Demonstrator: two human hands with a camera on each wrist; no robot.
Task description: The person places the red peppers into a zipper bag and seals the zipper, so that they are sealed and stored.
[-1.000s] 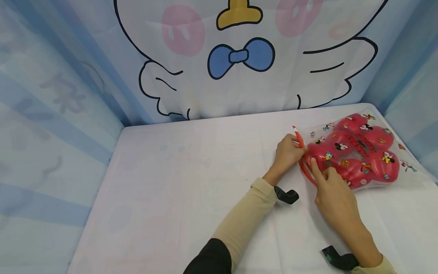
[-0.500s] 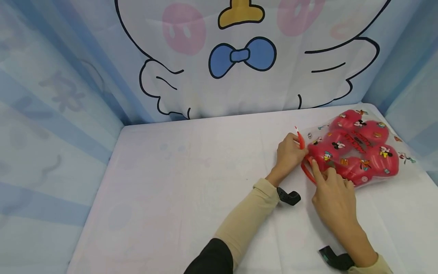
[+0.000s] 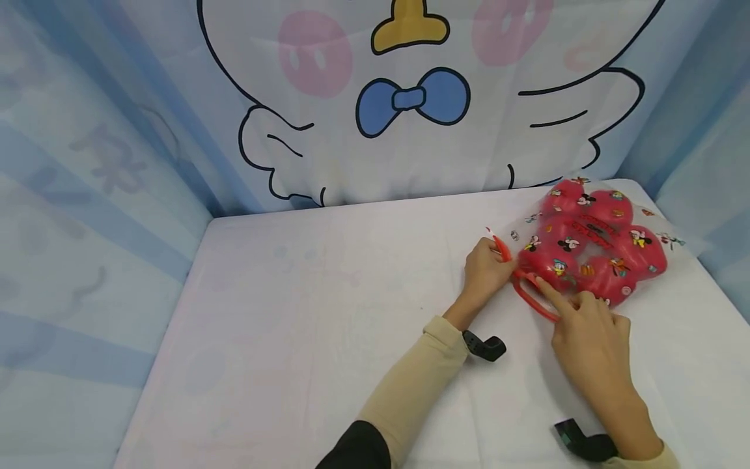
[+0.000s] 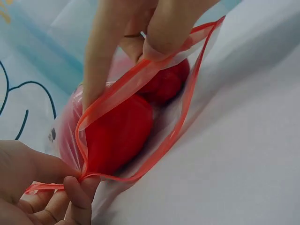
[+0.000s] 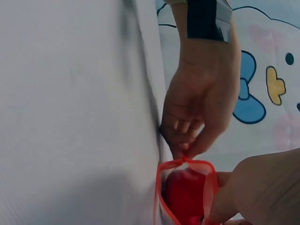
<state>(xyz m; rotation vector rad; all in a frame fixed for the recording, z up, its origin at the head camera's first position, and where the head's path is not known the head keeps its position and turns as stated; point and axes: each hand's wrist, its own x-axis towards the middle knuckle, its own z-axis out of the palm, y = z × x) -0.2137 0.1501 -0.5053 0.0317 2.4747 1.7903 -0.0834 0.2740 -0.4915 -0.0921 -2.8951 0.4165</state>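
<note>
A clear zip bag [image 3: 530,218] with a red zip edge and small cartoon prints lies at the right of the table. Inside it is a red thing with several puffy round lobes [image 4: 117,136] set in a ring. My left hand [image 3: 485,270] pinches the left end of the red edge between thumb and fingers, as the left wrist view shows. With its thumb over the rim and a finger along the other side, my right hand [image 3: 592,345] grips the same edge farther along. Between both hands the mouth [image 4: 180,124] of the bag gapes, showing red lobes within.
The white-covered table [image 3: 293,326] reaches to a cartoon-printed curtain [image 3: 410,156] at the back. Blue curtains [image 3: 117,195] hang at either side. Black wrist devices [image 3: 485,346] sit on both wrists, close over the cloth.
The bag has shifted left and slightly toward the back. My left hand has moved a little left and my right hand a little right, with the red edge pulled farther apart between them.
</note>
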